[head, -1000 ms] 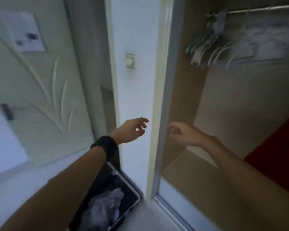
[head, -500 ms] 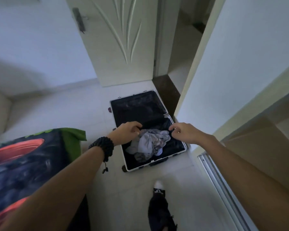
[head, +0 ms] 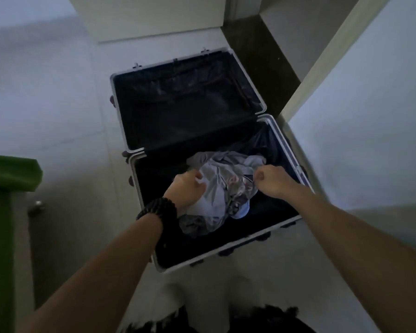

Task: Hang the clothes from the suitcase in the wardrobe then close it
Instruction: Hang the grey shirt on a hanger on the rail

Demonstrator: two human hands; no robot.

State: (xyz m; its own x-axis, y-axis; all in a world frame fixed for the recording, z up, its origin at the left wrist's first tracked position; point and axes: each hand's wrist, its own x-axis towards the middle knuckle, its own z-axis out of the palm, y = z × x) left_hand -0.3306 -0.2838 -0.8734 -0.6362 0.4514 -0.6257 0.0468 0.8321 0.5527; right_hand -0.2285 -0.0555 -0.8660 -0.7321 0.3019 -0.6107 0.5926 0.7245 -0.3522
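Note:
An open suitcase (head: 139,198) with a silver frame and dark lining lies on the pale floor in front of me. A crumpled pile of grey clothes (head: 222,188) sits in its near half. My left hand (head: 186,191), with a black bead bracelet on the wrist, rests on the left side of the pile, fingers curled into the cloth. My right hand (head: 271,180) is curled at the pile's right edge; whether it holds cloth I cannot tell. The far half of the case holds nothing. The wardrobe is out of view.
A green-covered piece of furniture (head: 7,179) stands at the left edge. A white door (head: 154,18) is at the top, with a dark threshold strip (head: 257,51) beside it. A white wall corner (head: 327,56) rises on the right. Dark trouser legs (head: 262,320) show at the bottom.
My view swung from the wardrobe down to the suitcase. Both hands dropped from the wardrobe frame onto the clothes pile, and I have moved closer to the case.

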